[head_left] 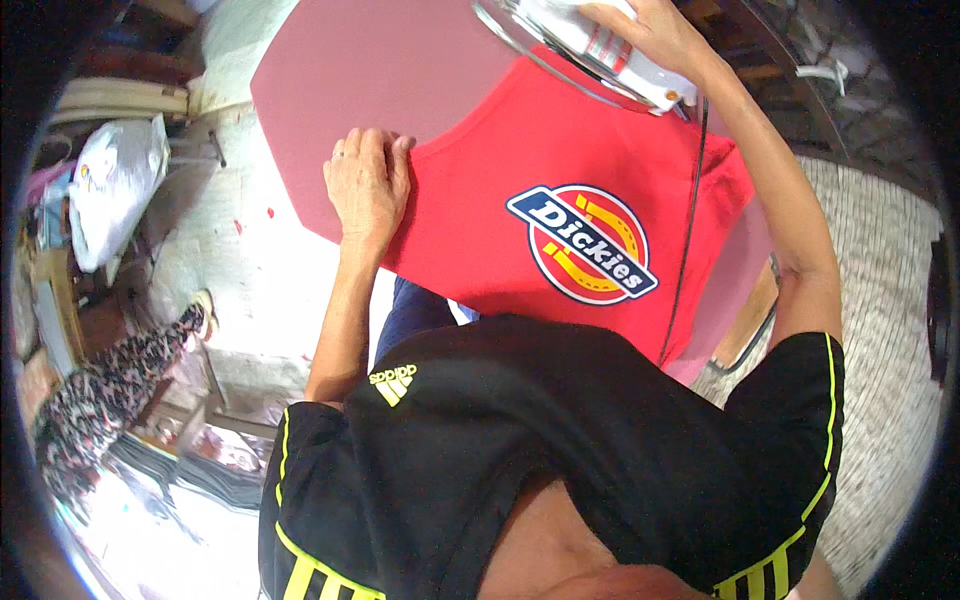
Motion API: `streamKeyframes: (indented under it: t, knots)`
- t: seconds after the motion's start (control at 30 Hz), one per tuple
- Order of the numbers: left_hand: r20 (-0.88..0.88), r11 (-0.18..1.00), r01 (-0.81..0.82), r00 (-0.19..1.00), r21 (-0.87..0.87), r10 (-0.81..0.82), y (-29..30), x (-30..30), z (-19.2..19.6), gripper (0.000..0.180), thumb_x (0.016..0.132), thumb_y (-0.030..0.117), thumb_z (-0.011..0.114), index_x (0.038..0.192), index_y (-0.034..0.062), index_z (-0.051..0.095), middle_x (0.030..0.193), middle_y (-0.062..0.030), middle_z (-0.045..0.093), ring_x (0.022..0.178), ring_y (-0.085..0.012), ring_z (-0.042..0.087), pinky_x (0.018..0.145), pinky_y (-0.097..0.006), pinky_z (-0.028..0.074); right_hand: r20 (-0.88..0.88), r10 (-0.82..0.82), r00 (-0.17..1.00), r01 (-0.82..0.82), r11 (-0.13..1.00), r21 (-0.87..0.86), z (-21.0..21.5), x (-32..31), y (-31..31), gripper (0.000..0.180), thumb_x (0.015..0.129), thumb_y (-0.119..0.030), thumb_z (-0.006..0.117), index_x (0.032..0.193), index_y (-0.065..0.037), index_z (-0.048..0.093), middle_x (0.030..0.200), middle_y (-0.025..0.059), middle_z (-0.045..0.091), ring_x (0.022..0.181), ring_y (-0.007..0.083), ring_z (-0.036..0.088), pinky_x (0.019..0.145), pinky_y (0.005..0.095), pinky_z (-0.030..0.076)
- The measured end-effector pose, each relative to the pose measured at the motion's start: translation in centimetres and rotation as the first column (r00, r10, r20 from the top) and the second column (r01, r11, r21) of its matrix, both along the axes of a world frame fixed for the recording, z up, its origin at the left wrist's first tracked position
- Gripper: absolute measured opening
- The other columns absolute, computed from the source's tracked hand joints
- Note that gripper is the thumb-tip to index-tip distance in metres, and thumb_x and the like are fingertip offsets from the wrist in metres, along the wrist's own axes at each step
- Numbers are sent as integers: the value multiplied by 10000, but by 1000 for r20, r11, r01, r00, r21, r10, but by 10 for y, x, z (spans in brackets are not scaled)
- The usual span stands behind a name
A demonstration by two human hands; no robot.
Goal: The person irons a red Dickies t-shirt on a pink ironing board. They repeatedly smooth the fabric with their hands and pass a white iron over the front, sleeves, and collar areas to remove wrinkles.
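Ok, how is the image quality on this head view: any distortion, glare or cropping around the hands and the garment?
Head view: strong fisheye, with a dark rim and bent edges. The red T-shirt is evenly lit and sharp. The left hand lies flat on its edge, clear. The right hand grips the white iron, cropped at the top edge. The floor at lower left is washed out.

white plastic bag (115,180), patterned trouser leg (110,385), folded dark garments (215,470), tiled floor (880,330)

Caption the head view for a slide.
Left hand flat on a red shirt on a pink board, right hand gripping an iron.
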State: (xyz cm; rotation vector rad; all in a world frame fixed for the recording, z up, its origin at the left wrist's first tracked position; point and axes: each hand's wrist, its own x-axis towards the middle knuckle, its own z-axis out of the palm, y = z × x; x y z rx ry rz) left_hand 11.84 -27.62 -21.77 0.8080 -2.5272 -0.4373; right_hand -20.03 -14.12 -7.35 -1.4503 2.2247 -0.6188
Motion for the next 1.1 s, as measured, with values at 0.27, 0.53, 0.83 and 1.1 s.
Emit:
streamKeyframes:
  t: [0.27, 0.53, 0.83, 1.1]
  knots:
    - [-92, 987, -134, 988, -94, 125, 21, 11, 6, 214, 923, 279, 647, 843, 88, 590, 802, -59, 605, 790, -265, 569, 747, -407, 403, -200, 582, 788, -589, 808, 28, -9, -27, 28, 319, 905, -292, 630, 954, 18, 568, 741, 171, 550, 687, 344, 636, 604, 356, 470]
    - [-278, 982, -186, 945, -23, 173, 19, 15, -14, 186, 890, 224, 681, 813, 74, 603, 731, -60, 590, 728, -258, 555, 686, -392, 389, -206, 719, 664, -730, 683, 31, -11, 16, 10, 292, 873, -304, 674, 940, -44, 560, 765, 186, 597, 709, 377, 634, 622, 413, 492]
    - [-485, 968, -227, 838, 105, 249, 13, 46, -19, 140, 846, 165, 703, 773, 47, 682, 758, -92, 645, 721, -293, 614, 737, -396, 450, -286, 695, 660, -731, 682, -29, -26, 93, -24, 282, 877, -269, 698, 961, -23, 590, 769, 161, 599, 675, 324, 643, 585, 372, 485]
    - [-413, 807, -256, 754, 532, 511, 68, 108, -40, 355, 780, 175, 751, 1055, 56, 562, 981, -109, 557, 923, -255, 569, 790, -380, 464, -317, 681, 660, -731, 680, -60, -32, 141, -44, 299, 881, -282, 707, 965, -17, 598, 781, 165, 632, 688, 317, 668, 576, 347, 492]
